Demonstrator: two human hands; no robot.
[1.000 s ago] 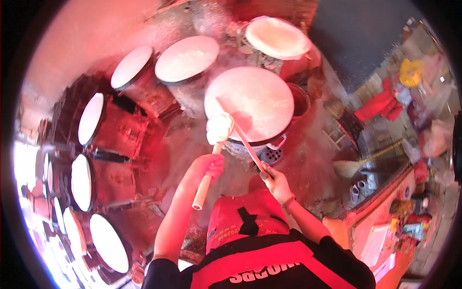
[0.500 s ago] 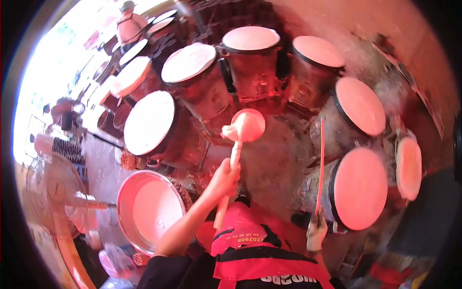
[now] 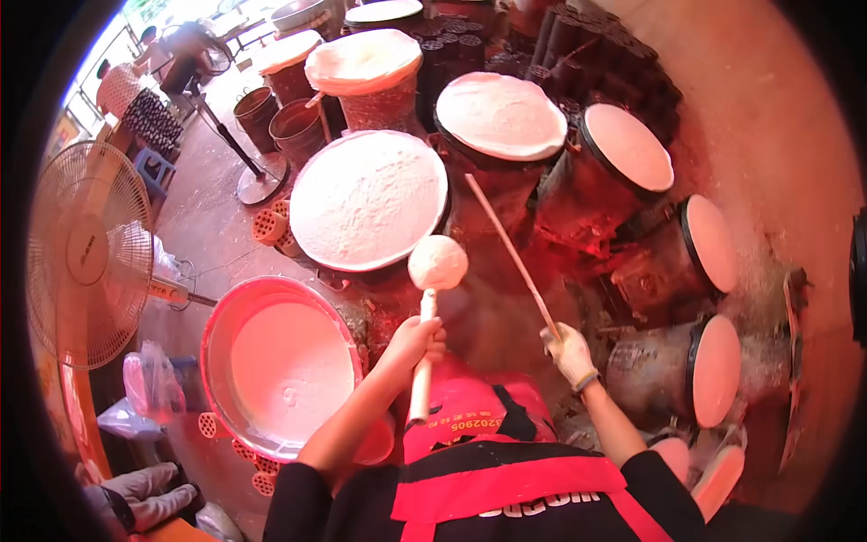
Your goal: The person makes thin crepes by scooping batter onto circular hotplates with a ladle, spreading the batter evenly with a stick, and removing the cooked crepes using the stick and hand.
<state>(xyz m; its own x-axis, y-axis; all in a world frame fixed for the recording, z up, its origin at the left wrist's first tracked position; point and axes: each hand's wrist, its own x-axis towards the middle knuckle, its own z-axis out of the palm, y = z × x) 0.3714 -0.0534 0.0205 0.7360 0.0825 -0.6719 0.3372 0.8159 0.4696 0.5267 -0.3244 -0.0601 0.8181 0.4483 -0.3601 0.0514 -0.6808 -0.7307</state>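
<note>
My left hand [image 3: 414, 348] grips the thick pale handle of a ladle [image 3: 438, 263], whose round head is coated with white batter. In my gloved right hand [image 3: 569, 352] is a long thin stick [image 3: 510, 247], slanting up and to the left. Just beyond the ladle head lies a large round griddle [image 3: 368, 200] covered with a white layer. A second coated griddle [image 3: 501, 116] is up and to the right of it. A big red-rimmed tub [image 3: 217, 379] of white batter stands to the left of my left hand.
More round-topped stoves [image 3: 628, 146] curve round to the right. A fan [image 3: 88, 253] stands at the left, with a second fan [image 3: 194, 54] farther back. Perforated bricks [image 3: 269, 226] sit beside the large griddle. Two people [image 3: 122, 90] are at the upper left; another person's legs [image 3: 149, 497] show lower left.
The view has swung left, bringing the tub and large griddle into the middle left. The ladle has moved from over a griddle on the right to beside the large one. Both tools remain held.
</note>
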